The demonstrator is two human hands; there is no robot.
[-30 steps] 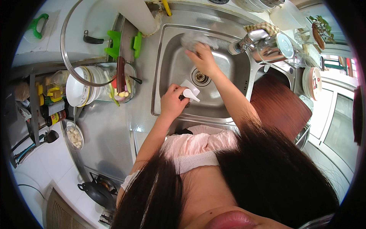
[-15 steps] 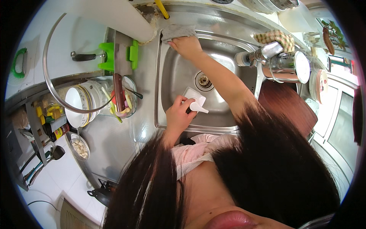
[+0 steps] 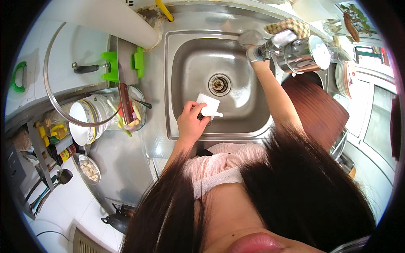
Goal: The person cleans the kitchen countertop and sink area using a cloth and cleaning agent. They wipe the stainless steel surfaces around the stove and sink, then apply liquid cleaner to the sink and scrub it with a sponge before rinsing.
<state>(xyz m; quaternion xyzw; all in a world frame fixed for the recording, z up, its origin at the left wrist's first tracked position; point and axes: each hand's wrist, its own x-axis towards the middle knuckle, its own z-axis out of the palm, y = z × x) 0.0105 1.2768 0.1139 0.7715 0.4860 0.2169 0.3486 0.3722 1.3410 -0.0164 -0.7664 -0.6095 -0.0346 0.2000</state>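
My left hand (image 3: 192, 123) holds a small white flat scraper-like tool (image 3: 209, 106) over the front of the steel sink (image 3: 177, 84). My right arm stretches across the basin to its far right rim, where my right hand (image 3: 258, 54) grips the metal tap there. The drain (image 3: 220, 84) lies in the middle of the bare basin. Long dark hair hides the lower part of the view.
A cleaver (image 3: 125, 80) lies on a green rack (image 3: 110, 66) left of the sink, above a bowl of cut vegetables (image 3: 134, 113). A glass lid (image 3: 55, 84), a white pot (image 3: 82, 122), a steel kettle (image 3: 306, 54), a checked cloth (image 3: 287, 26) and a brown board (image 3: 316, 109) stand around.
My right hand moved from the sink's middle to its back edge, then across to the tap at the right. My left hand kept the white tool over the basin's front.
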